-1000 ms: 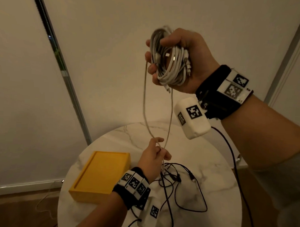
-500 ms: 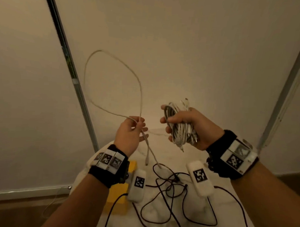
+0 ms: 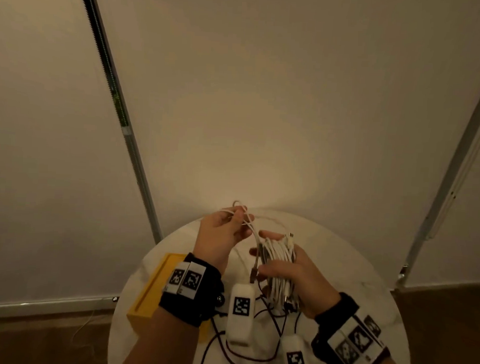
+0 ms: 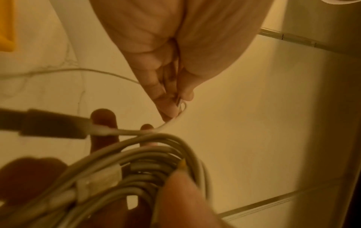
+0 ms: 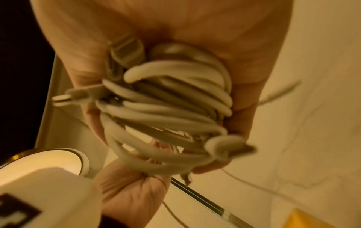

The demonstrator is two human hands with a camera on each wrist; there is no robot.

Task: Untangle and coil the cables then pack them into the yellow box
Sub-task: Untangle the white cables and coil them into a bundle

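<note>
Head view, lower centre: the white cable coil [image 3: 278,262] is clutched in the right hand [image 3: 292,276] so loops stay put, its loose end [image 3: 245,218] pinched by the left hand [image 3: 220,235] for wrapping; the yellow box [image 3: 159,290] waits lower left on the table [image 3: 366,281].

I had both hands raised close together over the table. My left hand [image 3: 221,237] pinched a loose strand between thumb and fingertips [image 4: 168,108]. My right hand [image 3: 290,279] lay palm up, fingers curled around the coil [image 3: 278,260].
</note>
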